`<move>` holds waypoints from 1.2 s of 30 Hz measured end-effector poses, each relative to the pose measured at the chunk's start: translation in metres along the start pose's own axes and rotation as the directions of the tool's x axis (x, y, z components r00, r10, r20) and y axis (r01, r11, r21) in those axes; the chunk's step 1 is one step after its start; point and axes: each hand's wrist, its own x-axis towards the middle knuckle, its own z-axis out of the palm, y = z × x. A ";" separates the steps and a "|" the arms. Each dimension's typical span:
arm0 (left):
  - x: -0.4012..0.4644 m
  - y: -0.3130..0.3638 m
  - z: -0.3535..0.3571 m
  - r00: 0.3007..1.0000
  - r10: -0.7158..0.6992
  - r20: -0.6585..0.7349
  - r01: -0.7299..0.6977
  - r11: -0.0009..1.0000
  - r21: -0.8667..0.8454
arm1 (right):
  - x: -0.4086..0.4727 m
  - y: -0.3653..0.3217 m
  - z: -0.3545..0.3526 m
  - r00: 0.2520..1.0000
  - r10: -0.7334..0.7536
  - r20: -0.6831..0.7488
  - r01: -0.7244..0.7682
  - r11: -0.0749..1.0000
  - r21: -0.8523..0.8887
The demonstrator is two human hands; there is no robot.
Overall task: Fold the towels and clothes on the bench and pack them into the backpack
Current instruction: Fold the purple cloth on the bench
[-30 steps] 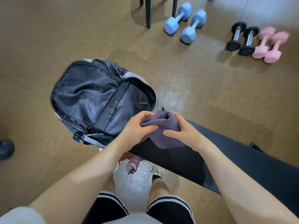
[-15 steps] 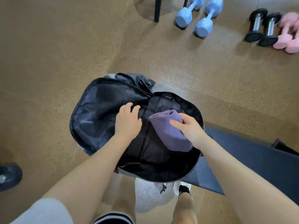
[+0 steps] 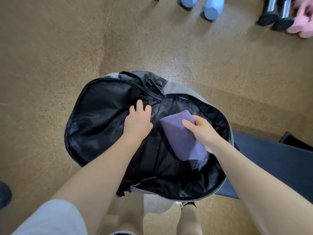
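Note:
The black backpack (image 3: 94, 126) lies wide open in front of me, its dark lining showing and its grey rim on the right. My left hand (image 3: 138, 122) grips the lining at the middle of the opening and holds the front flap back. My right hand (image 3: 201, 131) holds a folded purple towel (image 3: 181, 138) inside the main compartment, thumb on top and fingers behind it. The towel's lower end dips toward the bag's bottom, over something dark that I cannot make out.
The dark padded bench (image 3: 274, 160) runs off to the right, its end under the backpack. Blue dumbbells (image 3: 211, 7), black dumbbells (image 3: 276, 16) and pink dumbbells (image 3: 301, 24) lie on the brown floor at the top. A dark shoe (image 3: 4, 195) sits at the left edge.
The purple towel went from the bench edge into the open backpack in my right hand. My left hand let go of the towel and took hold of the bag's lining.

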 end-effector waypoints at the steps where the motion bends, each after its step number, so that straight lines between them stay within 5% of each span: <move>1: -0.001 -0.004 -0.008 1.000 0.021 0.018 -0.021 0.999 -0.029 | -0.002 -0.003 0.001 1.000 -0.009 -0.004 0.009 1.000 -0.010; 6: -0.017 -0.037 -0.050 0.984 0.123 -0.128 -0.155 0.947 -0.280 | -0.001 -0.028 0.014 0.997 -0.054 0.056 0.059 0.994 -0.090; 10: -0.033 -0.052 -0.068 0.948 0.180 -0.262 -0.261 0.910 -0.322 | 0.019 -0.058 0.055 0.989 -0.146 0.030 0.149 0.975 -0.163; 15: -0.036 -0.050 -0.063 0.970 0.131 -0.203 -0.199 0.911 -0.362 | 0.026 -0.057 0.083 0.920 -0.287 -0.267 0.166 0.902 -0.399; 18: -0.036 -0.044 -0.061 0.973 0.087 -0.216 -0.161 0.920 -0.356 | 0.001 -0.014 0.070 0.825 -0.215 -0.523 0.088 0.962 -0.258; 20: -0.036 -0.039 -0.059 0.976 0.061 -0.208 -0.134 0.924 -0.358 | -0.012 0.009 0.068 0.887 0.086 -0.453 -0.045 0.994 0.101; 22: -0.037 -0.038 -0.059 0.978 0.039 -0.203 -0.114 0.922 -0.370 | -0.010 0.016 0.074 0.930 0.262 -0.256 -0.152 0.912 0.381; 31: -0.035 -0.045 -0.059 0.966 0.106 -0.236 -0.202 0.880 -0.429 | 0.034 -0.036 0.107 0.992 -0.044 -0.116 0.074 0.960 0.271; 36: -0.024 -0.051 -0.043 0.983 0.063 -0.170 -0.134 0.882 -0.452 | 0.030 -0.047 0.098 0.993 0.008 -0.114 0.030 0.944 0.329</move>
